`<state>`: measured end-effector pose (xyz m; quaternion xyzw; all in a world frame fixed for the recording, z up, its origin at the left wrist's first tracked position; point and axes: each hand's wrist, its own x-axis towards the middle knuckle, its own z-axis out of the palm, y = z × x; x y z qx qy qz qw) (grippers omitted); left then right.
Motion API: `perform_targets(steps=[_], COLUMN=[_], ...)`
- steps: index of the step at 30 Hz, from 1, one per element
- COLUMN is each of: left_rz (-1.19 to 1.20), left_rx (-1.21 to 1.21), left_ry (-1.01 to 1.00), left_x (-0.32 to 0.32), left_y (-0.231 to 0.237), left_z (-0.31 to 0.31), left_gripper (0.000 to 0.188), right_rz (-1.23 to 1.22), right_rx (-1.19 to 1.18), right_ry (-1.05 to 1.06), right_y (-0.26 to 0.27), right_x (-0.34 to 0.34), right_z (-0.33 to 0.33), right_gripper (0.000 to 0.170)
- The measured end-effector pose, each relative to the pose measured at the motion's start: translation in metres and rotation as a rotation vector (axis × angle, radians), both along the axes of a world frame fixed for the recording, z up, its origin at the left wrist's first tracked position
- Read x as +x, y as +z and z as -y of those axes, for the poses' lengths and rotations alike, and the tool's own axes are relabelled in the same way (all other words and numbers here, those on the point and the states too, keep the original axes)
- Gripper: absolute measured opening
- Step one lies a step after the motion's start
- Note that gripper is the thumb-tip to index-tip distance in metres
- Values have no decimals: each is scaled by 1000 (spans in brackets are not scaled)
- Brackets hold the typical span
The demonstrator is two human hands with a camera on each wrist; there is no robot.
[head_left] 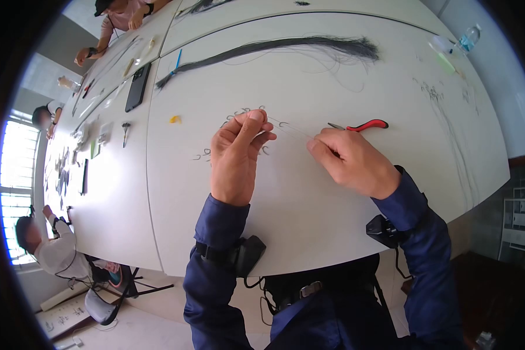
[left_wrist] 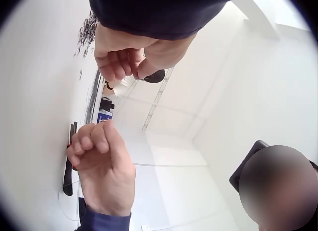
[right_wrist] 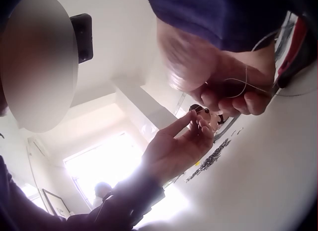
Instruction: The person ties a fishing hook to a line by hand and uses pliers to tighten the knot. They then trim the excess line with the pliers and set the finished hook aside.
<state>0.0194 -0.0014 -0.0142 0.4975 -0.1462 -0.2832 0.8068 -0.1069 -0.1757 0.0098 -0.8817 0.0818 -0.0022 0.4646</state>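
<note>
My left hand [head_left: 239, 154] pinches one end of a thin clear line [head_left: 297, 133] between thumb and index finger, palm turned up. To the right, my right hand [head_left: 359, 163] grips the same line in curled fingers; a loose loop of the line [right_wrist: 245, 79] hangs about them in the right wrist view. A small dark hook [head_left: 283, 124] shows along the line, close beside the left fingertips. Several more small dark hooks [head_left: 201, 154] lie on the table around and behind that hand. Whether the left fingertips also hold a hook, I cannot tell.
Pliers with red and black handles [head_left: 370, 125] lie just beyond the right hand. A long bundle of dark strands [head_left: 268, 48] stretches across the far table. A black phone [head_left: 137, 87] and a yellow scrap [head_left: 174, 119] lie leftward. Other people sit along the left side.
</note>
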Motion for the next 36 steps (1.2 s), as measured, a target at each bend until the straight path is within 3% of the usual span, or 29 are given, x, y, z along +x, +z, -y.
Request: perform_targets(steps=[3, 6, 10, 13, 16, 19, 22, 27, 36], left_rz=[17, 35, 70, 64, 64, 80, 91, 109, 119], left_rx=[6, 9, -1, 15, 31, 30, 24, 39, 63], left_ry=[11, 6, -30, -32, -36, -47, -44, -37, -22], left_x=[1, -2, -4, -5, -7, -9, -10, -13, -15], left_y=[-1, -1, 1, 2, 2, 4, 5, 5, 5], left_z=[1, 2, 3, 3, 5, 6, 7, 10, 9], left_gripper=[16, 17, 18, 19, 20, 20, 21, 22, 26], right_rz=[279, 232, 94, 42, 53, -61, 87, 190, 235], right_rx=[-414, -630, -688, -627, -796, -738, -501, -220, -173], right_ry=[11, -139, -34, -60, -122, -263, -344, -201, -200], right_y=[8, 14, 1, -1, -6, -5, 8, 19, 15], right_x=[-23, -35, -52, -54, -55, -50, -48, -32, -16], right_z=[12, 40, 54, 50, 46, 50, 40, -5, -32], right_gripper=[23, 39, 59, 57, 46, 32, 25, 29, 26])
